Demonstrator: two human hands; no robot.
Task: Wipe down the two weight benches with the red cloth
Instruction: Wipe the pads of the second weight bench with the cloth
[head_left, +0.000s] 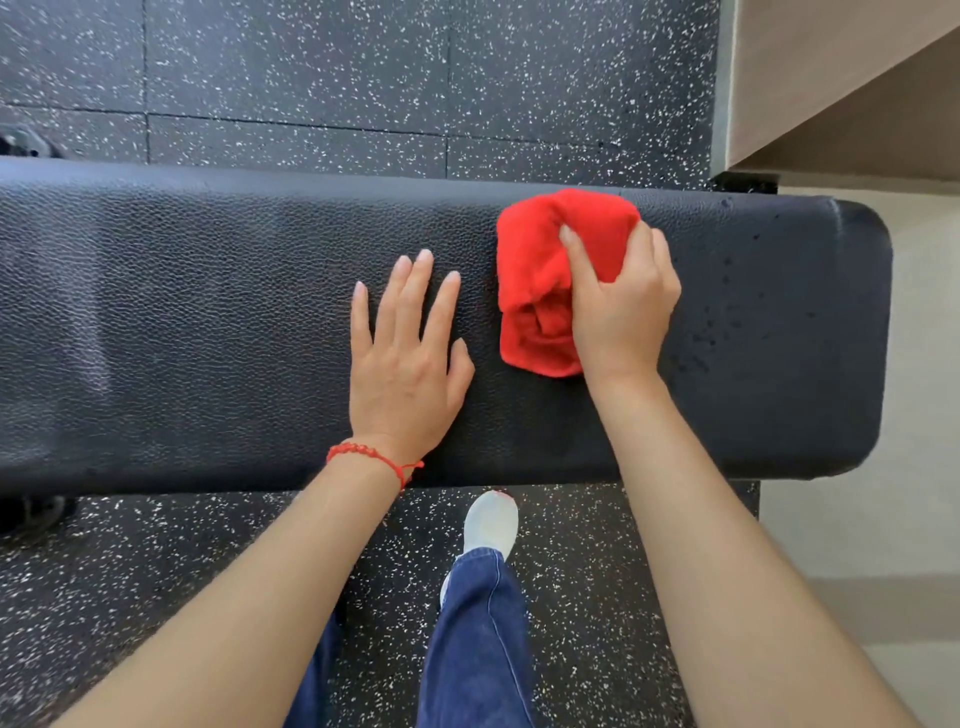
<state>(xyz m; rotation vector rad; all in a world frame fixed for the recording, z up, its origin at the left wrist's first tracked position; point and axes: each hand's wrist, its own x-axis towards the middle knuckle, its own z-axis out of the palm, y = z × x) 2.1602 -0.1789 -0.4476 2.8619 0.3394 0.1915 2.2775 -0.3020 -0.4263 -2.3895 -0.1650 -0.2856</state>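
A black padded weight bench (208, 312) runs across the view from the left edge to its rounded right end. On its right part lies the bunched red cloth (535, 280), and my right hand (618, 306) grips it with curled fingers and presses it onto the pad. My left hand (408, 353) rests flat on the pad just left of the cloth, fingers straight and spread. Small dark droplets speckle the pad to the right of the cloth. Only one bench is in view.
Black speckled rubber floor (363, 78) lies beyond and in front of the bench. My leg in blue jeans and a white shoe (491, 522) stand close to the bench's near edge. A beige wall and pale floor (857, 545) border the right side.
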